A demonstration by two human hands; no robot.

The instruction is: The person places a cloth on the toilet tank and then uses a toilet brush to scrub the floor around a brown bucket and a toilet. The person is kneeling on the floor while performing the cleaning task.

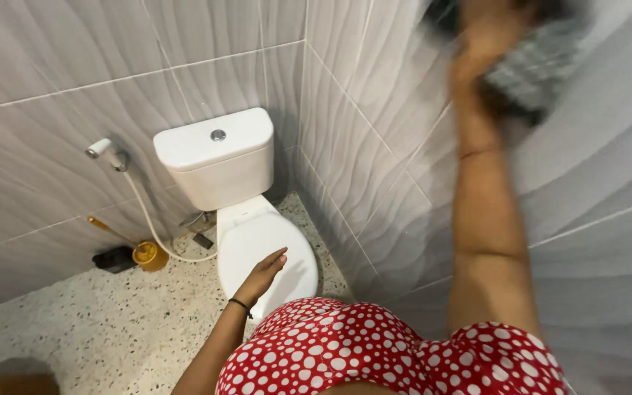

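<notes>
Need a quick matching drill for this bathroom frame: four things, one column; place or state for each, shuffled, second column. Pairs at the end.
Things:
1. right hand
2. left hand
3. spray hose head
4. yellow brush holder

Place or state:
A. on the floor beside the toilet
B. mounted on the left wall
C. raised high against the right wall, at a blurred grey-green pad
D. open, fingers straight, over the closed toilet lid

Pairs: 1-C, 2-D, 3-B, 4-A
</notes>
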